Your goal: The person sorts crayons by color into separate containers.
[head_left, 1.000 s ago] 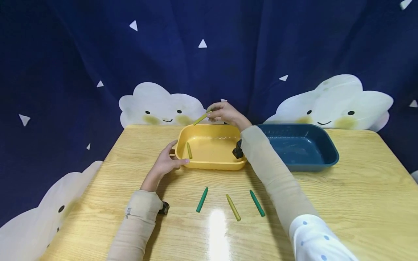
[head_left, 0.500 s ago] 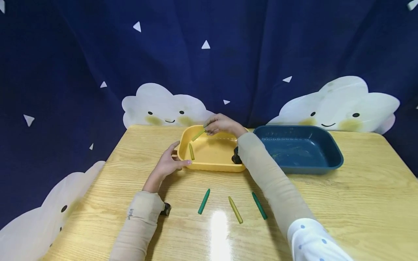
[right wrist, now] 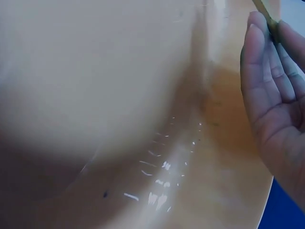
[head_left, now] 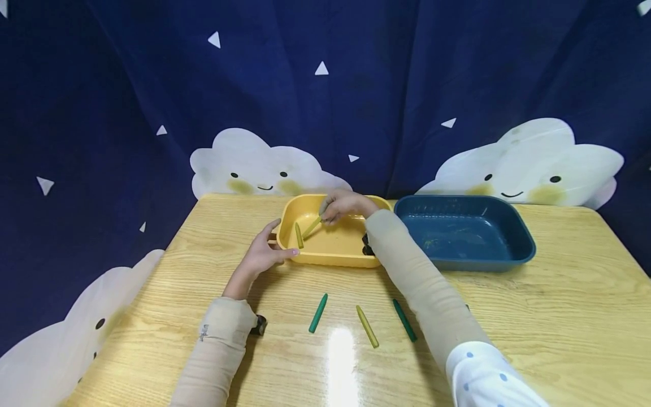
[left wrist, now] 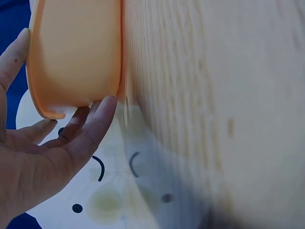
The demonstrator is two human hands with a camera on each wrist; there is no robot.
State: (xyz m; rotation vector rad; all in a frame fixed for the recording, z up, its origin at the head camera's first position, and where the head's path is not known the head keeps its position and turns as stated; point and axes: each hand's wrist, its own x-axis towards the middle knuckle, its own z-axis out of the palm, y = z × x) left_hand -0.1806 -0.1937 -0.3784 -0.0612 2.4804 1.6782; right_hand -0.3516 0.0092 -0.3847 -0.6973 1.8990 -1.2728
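Observation:
A yellow tray (head_left: 339, 259) sits at the far middle of the wooden table. My right hand (head_left: 339, 207) reaches into it and pinches a yellow-green crayon (head_left: 311, 226) that slants down toward the tray floor; in the right wrist view the crayon's end (right wrist: 266, 14) shows between my fingers over the tray's inside (right wrist: 119, 95). Another yellow-green crayon (head_left: 299, 236) lies by the tray's left wall. My left hand (head_left: 263, 254) rests on the tray's near left corner (left wrist: 71, 62), fingers straight along its wall.
A dark blue tray (head_left: 513, 257) stands right of the yellow one. Two green crayons (head_left: 318, 312) (head_left: 404, 320) and a yellow-green one (head_left: 367, 327) lie on the table (head_left: 534, 328) in front of the trays. A dark blue cloud-printed curtain hangs behind the table.
My right hand has come down from above the tray's far rim into the tray, bringing the crayon with it. The left hand has stayed on the tray's corner.

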